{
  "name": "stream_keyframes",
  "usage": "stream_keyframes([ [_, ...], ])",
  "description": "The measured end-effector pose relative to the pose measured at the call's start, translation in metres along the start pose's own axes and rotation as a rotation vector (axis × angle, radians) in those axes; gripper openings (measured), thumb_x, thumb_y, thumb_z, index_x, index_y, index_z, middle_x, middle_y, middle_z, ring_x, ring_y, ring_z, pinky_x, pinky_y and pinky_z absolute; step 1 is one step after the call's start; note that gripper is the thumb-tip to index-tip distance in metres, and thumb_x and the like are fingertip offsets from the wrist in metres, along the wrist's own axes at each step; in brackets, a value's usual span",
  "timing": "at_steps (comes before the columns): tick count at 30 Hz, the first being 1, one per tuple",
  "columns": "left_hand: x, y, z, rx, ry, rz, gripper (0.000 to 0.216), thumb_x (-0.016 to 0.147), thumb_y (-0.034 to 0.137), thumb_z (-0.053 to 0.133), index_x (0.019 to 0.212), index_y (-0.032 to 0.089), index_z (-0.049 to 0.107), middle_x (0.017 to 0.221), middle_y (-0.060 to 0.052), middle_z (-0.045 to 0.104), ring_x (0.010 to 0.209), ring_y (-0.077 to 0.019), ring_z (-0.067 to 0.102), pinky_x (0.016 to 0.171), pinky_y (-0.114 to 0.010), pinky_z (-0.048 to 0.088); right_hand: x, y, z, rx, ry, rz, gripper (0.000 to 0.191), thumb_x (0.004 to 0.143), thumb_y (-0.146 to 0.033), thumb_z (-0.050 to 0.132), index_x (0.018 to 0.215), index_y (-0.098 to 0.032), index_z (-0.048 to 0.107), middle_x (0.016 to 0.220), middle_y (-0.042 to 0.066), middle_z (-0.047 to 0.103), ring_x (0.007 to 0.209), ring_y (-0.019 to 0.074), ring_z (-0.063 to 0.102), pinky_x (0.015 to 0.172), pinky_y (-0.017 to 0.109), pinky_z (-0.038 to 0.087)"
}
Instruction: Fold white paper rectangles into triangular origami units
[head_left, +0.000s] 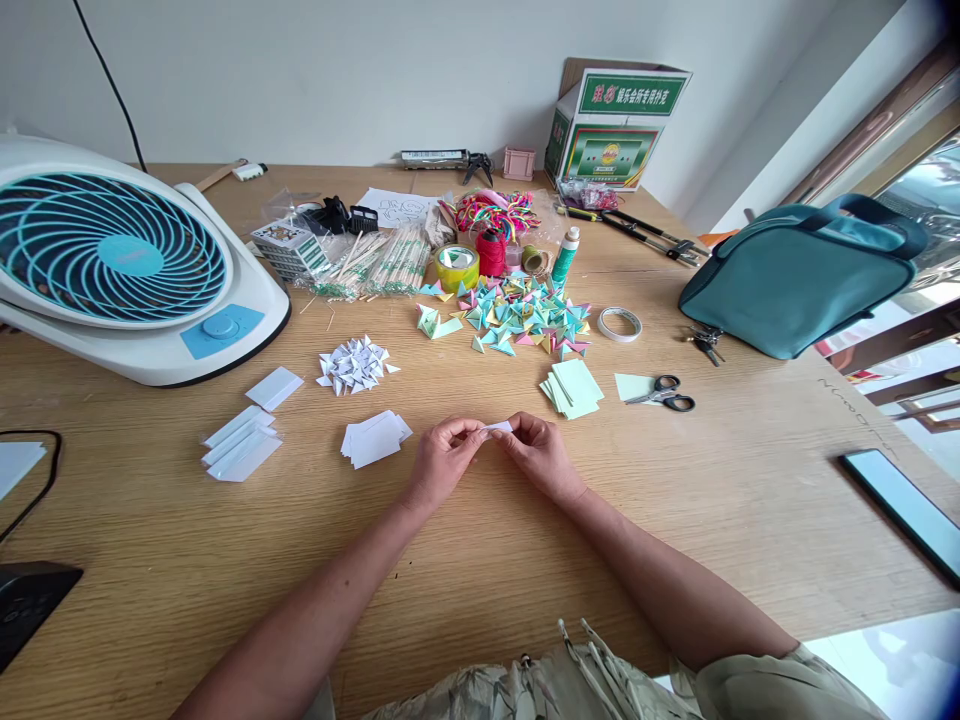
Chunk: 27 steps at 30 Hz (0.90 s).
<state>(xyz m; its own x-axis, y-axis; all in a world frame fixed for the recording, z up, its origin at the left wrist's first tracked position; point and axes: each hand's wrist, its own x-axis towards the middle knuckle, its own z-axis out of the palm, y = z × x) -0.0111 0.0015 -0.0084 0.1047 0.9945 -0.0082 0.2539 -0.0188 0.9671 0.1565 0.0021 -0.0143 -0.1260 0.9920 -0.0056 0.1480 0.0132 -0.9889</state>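
Note:
Between my two hands is a small white piece of paper (496,428), pinched at both ends above the table. My left hand (448,456) grips its left end with thumb and fingers. On the other end, my right hand (545,458) is closed the same way. The fingers partly cover the paper, so its folds are hard to make out. Just left of my left hand lies a loose stack of white paper slips (376,438). Beyond it sits a pile of small folded white paper triangles (355,365). Pale green paper slips (574,388) lie beyond my right hand.
Coloured folded triangles (517,312) are heaped at the table's middle, near a tape roll (457,268) and a glue bottle (565,255). Scissors (664,393) lie to the right, a teal bag (795,270) behind them. A fan (127,260) stands at left, a phone (904,510) at right.

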Motion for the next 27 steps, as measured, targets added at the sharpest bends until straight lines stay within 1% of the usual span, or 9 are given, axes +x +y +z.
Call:
stream_keyframes([
  [5, 0.0, 0.003, 0.0, 0.007, 0.008, 0.006, 0.023, 0.081, 0.039, 0.062, 0.079, 0.017, 0.069, 0.075, -0.002, 0.067, 0.06, -0.0118, 0.057, 0.054, -0.02, 0.048, 0.001, -0.002, -0.003, 0.011, -0.047, -0.005, 0.036, 0.083, -0.051, 0.06, 0.072, -0.016, 0.061, 0.061, -0.001, 0.054, 0.054, 0.0108, 0.043, 0.051, 0.024, 0.033],
  [10, -0.001, 0.008, -0.001, 0.011, 0.018, -0.002, 0.021, 0.08, 0.037, 0.061, 0.075, 0.017, 0.066, 0.069, 0.0, 0.064, 0.058, -0.0114, 0.055, 0.053, -0.02, 0.045, 0.0, -0.002, -0.004, 0.004, -0.066, -0.009, 0.035, 0.083, -0.051, 0.059, 0.073, -0.017, 0.06, 0.061, -0.001, 0.053, 0.054, 0.0112, 0.043, 0.051, 0.024, 0.032],
  [13, -0.001, 0.011, -0.002, 0.033, 0.028, -0.006, 0.018, 0.079, 0.034, 0.061, 0.073, 0.017, 0.064, 0.062, 0.002, 0.059, 0.054, -0.0104, 0.051, 0.051, -0.02, 0.04, -0.002, -0.004, -0.005, -0.087, -0.071, -0.058, 0.03, 0.084, -0.045, 0.058, 0.071, -0.018, 0.057, 0.06, -0.002, 0.049, 0.054, 0.0106, 0.039, 0.051, 0.024, 0.03],
  [16, 0.0, 0.012, -0.004, 0.034, 0.026, 0.006, 0.016, 0.078, 0.033, 0.061, 0.072, 0.017, 0.063, 0.061, 0.003, 0.057, 0.055, -0.0102, 0.049, 0.052, -0.02, 0.039, -0.003, -0.008, -0.008, -0.217, -0.121, -0.134, 0.024, 0.084, -0.035, 0.057, 0.069, -0.018, 0.054, 0.059, -0.003, 0.044, 0.054, 0.0096, 0.036, 0.051, 0.023, 0.028],
  [18, 0.001, 0.012, -0.005, 0.021, 0.012, 0.019, 0.016, 0.078, 0.032, 0.062, 0.072, 0.017, 0.063, 0.064, 0.002, 0.059, 0.058, -0.0106, 0.051, 0.054, -0.02, 0.04, -0.004, -0.011, -0.01, -0.249, -0.17, -0.159, 0.021, 0.083, -0.031, 0.057, 0.068, -0.018, 0.052, 0.06, -0.004, 0.044, 0.055, 0.0092, 0.037, 0.052, 0.023, 0.028],
  [21, 0.001, 0.011, -0.005, -0.009, -0.022, 0.024, 0.017, 0.077, 0.032, 0.064, 0.072, 0.016, 0.064, 0.067, 0.001, 0.06, 0.062, -0.011, 0.052, 0.058, -0.02, 0.042, -0.004, -0.014, -0.012, -0.234, -0.223, -0.167, 0.02, 0.084, -0.03, 0.056, 0.069, -0.017, 0.052, 0.062, -0.003, 0.045, 0.055, 0.0094, 0.038, 0.052, 0.023, 0.029],
  [23, 0.001, 0.011, -0.005, -0.072, -0.055, 0.006, 0.018, 0.078, 0.034, 0.064, 0.074, 0.016, 0.064, 0.068, 0.001, 0.059, 0.061, -0.0107, 0.051, 0.058, -0.02, 0.043, -0.003, -0.014, -0.012, -0.214, -0.239, -0.151, 0.022, 0.085, -0.033, 0.055, 0.07, -0.017, 0.053, 0.062, -0.003, 0.045, 0.055, 0.0097, 0.037, 0.052, 0.023, 0.028],
  [27, 0.001, 0.009, -0.004, -0.2, -0.132, -0.027, 0.024, 0.077, 0.038, 0.067, 0.084, 0.015, 0.064, 0.074, 0.0, 0.059, 0.066, -0.0126, 0.054, 0.055, -0.021, 0.045, 0.0, -0.011, -0.011, -0.141, -0.23, -0.093, 0.028, 0.087, -0.04, 0.054, 0.071, -0.017, 0.054, 0.061, -0.003, 0.043, 0.056, 0.0101, 0.035, 0.052, 0.024, 0.028],
])
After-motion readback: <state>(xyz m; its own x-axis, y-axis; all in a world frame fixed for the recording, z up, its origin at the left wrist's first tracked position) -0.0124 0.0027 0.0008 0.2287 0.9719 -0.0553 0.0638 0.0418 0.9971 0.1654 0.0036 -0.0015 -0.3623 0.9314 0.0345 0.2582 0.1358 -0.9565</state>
